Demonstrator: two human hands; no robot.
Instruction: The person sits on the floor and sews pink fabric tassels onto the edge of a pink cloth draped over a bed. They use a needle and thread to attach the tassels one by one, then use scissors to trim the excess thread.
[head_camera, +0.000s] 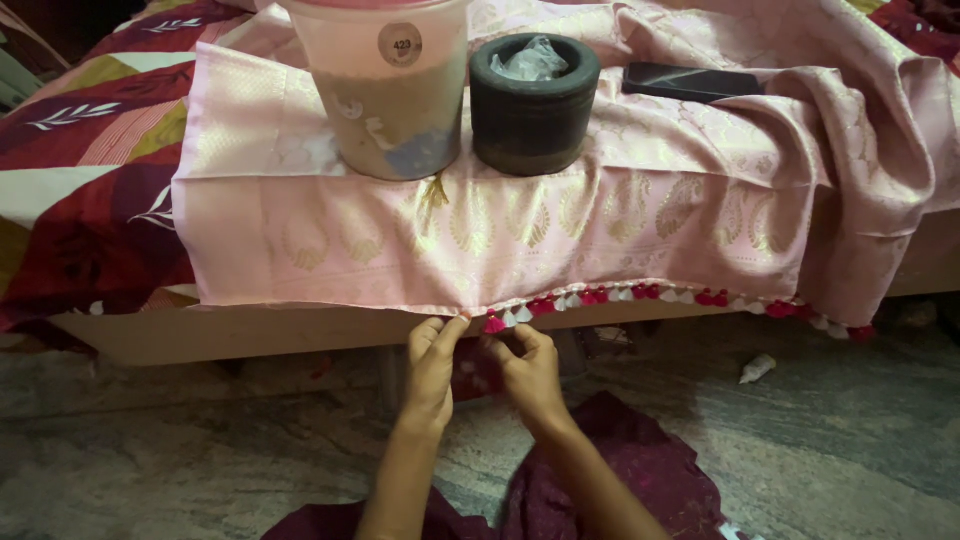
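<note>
Bed: spans the far half of the scene, covered by a red, cream and green patterned sheet; its front edge faces the person.
Pink fabric: a woven cloth with gold motifs, spread over the bed and hanging over the front edge; bunched in folds at far right.
Weights: a pale plastic tub and a dark round stone mortar stand side by side on the fabric, far centre. Judged adequate to stop the cloth sliding if the hem is pulled gently.
Phone: dark, flat on the fabric, right of the mortar, well apart from the work.
Tassel row: red and white tassels run along the hem from centre to right; the hem left of the hands is bare.
Left hand: fingers together, pinching the hem just left of the last tassel.
Right hand: fingertips closed at the hem beside the red end tassel; whether thread or needle is held cannot be told.
Advice: keep the hem taut between both hands, match the spacing of the finished tassels, and pull downward only lightly.
Floor: grey stone, with maroon cloth near the person.
</note>
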